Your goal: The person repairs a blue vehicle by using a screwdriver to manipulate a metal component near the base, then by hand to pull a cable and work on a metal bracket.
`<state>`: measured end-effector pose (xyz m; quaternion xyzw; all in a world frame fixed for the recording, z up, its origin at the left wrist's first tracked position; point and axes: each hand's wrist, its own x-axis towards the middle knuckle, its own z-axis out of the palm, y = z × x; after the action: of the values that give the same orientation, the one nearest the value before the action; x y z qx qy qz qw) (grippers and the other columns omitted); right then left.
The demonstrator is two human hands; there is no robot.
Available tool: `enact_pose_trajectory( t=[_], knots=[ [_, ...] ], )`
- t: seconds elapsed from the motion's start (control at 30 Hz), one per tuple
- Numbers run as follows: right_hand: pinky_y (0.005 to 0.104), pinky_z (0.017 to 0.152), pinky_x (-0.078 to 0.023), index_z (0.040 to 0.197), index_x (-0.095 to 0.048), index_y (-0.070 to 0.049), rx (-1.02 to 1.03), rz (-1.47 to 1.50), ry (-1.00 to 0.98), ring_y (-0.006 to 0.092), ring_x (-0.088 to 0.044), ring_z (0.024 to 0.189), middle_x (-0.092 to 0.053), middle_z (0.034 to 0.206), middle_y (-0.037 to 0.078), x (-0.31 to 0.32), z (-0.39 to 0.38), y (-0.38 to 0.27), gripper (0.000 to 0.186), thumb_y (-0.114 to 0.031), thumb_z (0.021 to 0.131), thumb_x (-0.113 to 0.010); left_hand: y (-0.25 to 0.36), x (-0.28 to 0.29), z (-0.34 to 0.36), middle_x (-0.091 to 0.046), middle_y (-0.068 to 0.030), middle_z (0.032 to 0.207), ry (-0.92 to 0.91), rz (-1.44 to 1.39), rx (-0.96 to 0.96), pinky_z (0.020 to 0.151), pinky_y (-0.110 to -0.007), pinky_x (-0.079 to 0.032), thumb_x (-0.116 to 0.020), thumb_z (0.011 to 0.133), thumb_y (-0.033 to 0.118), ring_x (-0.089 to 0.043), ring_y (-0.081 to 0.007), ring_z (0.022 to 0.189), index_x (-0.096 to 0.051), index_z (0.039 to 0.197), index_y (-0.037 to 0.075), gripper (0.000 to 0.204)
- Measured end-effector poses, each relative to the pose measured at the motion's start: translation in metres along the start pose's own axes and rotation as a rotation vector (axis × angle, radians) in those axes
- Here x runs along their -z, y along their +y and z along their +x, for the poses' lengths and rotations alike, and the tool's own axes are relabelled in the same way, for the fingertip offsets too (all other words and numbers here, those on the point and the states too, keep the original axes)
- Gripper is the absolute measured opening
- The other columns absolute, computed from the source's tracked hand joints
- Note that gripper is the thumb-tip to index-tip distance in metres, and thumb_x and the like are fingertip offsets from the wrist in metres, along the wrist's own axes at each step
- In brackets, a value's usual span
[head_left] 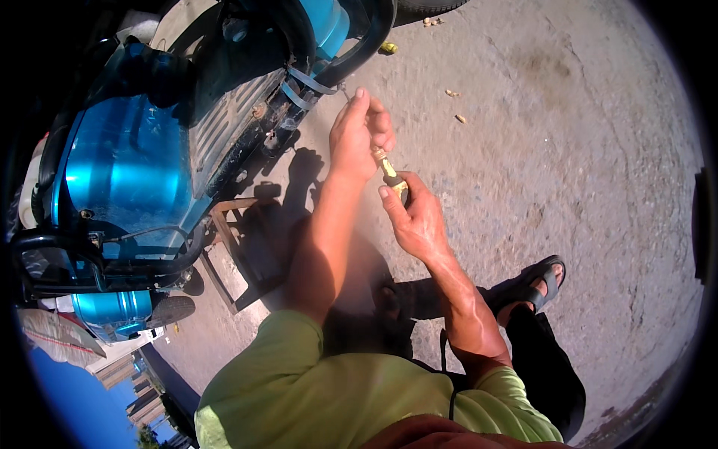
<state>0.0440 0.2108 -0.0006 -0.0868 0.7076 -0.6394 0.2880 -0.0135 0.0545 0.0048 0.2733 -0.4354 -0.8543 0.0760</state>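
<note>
My right hand is closed round a small dark bottle with a yellow label, its thumb along the side. The bottle tilts up to the left, and its brownish neck end meets the lower fingers of my left hand. That hand has its fingers curled in, thumb pointing up. A thin dark piece shows beside its fingertips; whether the hand grips it I cannot tell. Just beyond stands a blue three-wheeled vehicle with a black tubular frame and grey straps round one bar.
A rusty metal frame stands on the ground beside the vehicle, left of my forearm. Peanut-like bits and a yellow scrap lie on the rough concrete ground. My sandalled foot is at the right. A pale sack sits at the lower left.
</note>
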Motion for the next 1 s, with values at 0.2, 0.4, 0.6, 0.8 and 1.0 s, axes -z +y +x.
enact_pose_trajectory(
  t=[0.2, 0.4, 0.6, 0.8, 1.0],
  knots=[
    [0.0249, 0.048, -0.033, 0.126, -0.055, -0.002, -0.45, 1.148, -0.328, 0.0085, -0.04, 0.051, -0.049, 0.07, -0.002, 0.006, 0.002, 0.016, 0.046, -0.041, 0.101, -0.051, -0.003, 0.002, 0.002, -0.049, -0.0018, 0.066, -0.06, -0.043, -0.017, 0.046, -0.028, -0.035, -0.044, 0.105, 0.043, -0.039, -0.0109, 0.049, -0.053, 0.087, 0.012, 0.037],
    [0.0221, 0.049, -0.031, 0.123, -0.056, -0.004, -0.476, 1.444, -0.514, 0.0067, -0.039, 0.051, -0.049, 0.071, -0.003, -0.004, -0.001, 0.022, 0.044, -0.042, 0.102, -0.048, 0.0, 0.003, 0.0, -0.05, -0.0031, 0.068, -0.061, -0.005, -0.012, 0.047, -0.028, -0.037, -0.046, 0.104, 0.044, -0.04, -0.0117, 0.049, -0.052, 0.089, 0.01, 0.038],
    [0.0315, 0.051, -0.042, 0.111, -0.058, 0.0, 0.171, 0.024, 0.249, 0.0141, -0.052, 0.054, -0.056, 0.068, 0.0, -0.026, -0.01, 0.001, 0.031, -0.03, 0.1, -0.057, -0.003, 0.006, 0.004, -0.053, -0.0055, 0.068, -0.04, 0.025, -0.019, 0.047, -0.029, -0.038, -0.05, 0.102, 0.044, -0.042, -0.0132, 0.049, -0.051, 0.093, 0.007, 0.039],
    [0.0263, 0.049, -0.037, 0.118, -0.056, -0.005, -0.366, 1.229, -0.294, 0.0106, -0.046, 0.051, -0.056, 0.071, -0.002, -0.015, -0.008, 0.014, 0.028, -0.027, 0.1, -0.057, -0.001, 0.014, 0.004, -0.052, -0.0054, 0.067, -0.117, -0.031, 0.009, 0.046, -0.029, -0.037, -0.05, 0.102, 0.043, -0.042, -0.0129, 0.049, -0.051, 0.093, 0.006, 0.038],
    [0.0255, 0.05, -0.037, 0.114, -0.059, -0.005, -0.11, 0.676, -0.136, 0.0088, -0.046, 0.052, -0.057, 0.072, -0.002, -0.018, -0.005, 0.016, 0.026, -0.026, 0.1, -0.058, 0.004, 0.0, -0.002, -0.048, -0.0012, 0.064, -0.032, 0.016, 0.025, 0.047, -0.027, -0.035, -0.046, 0.105, 0.044, -0.039, -0.0103, 0.048, -0.053, 0.088, 0.01, 0.038]
  ],
)
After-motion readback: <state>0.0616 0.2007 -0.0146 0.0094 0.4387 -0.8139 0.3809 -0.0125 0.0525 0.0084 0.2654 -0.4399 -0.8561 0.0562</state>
